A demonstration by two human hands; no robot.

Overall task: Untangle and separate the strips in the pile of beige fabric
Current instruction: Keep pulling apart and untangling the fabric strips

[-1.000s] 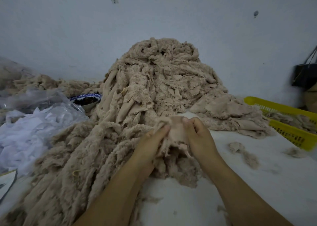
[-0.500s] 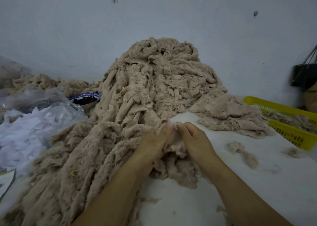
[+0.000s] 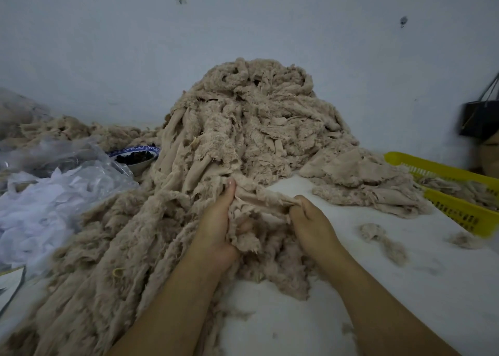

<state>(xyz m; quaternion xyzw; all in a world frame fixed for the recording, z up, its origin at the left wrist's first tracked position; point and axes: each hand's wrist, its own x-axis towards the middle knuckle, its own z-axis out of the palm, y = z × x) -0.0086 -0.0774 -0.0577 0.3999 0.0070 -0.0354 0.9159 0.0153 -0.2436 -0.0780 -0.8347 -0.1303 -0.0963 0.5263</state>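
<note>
A tall pile of beige fabric strips (image 3: 251,123) rises against the wall and spills down to the left front. At its foot, my left hand (image 3: 218,226) grips one end of a beige strip (image 3: 263,197), thumb up along the cloth. My right hand (image 3: 310,220) pinches the strip's other end in curled fingers. The strip is stretched between both hands, above a small tangled clump (image 3: 275,269) on the white table. A flatter heap of separated strips (image 3: 361,182) lies to the right of the pile.
A yellow plastic basket (image 3: 453,201) with beige scraps stands at the right. White fabric in clear plastic bags (image 3: 46,193) fills the left. A blue-rimmed bowl (image 3: 135,158) sits behind it. Loose fluff tufts (image 3: 383,239) lie on the white table (image 3: 405,288). A dark bag (image 3: 480,118) hangs at the far right.
My hands were close together on the clump; they have moved apart, the right one going right, and a strip is now stretched between them.
</note>
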